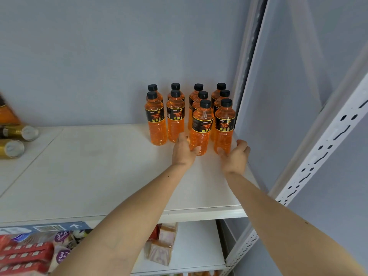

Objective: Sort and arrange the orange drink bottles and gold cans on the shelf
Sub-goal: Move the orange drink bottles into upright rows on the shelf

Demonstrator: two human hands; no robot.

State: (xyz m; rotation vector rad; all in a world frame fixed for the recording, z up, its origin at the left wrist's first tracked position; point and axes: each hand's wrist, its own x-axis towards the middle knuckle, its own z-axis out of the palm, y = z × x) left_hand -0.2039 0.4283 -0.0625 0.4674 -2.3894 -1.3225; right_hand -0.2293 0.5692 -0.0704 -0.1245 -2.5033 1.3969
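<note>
Both hands grip front bottles: left hand one bottle, right hand another. Risk: pushing hard topples rear rows.

White shelf carrying ten upright orange drink bottles, standing grouped at back right corner; two gold cans lying on their sides at far left edge.

Orange drink bottles: 10 upright, black caps, grouped at right end of the shelf. Gold cans: 2 lying on their sides at left edge; a third orange/dark item above them too blurred to identify. Hands: 2.
</note>
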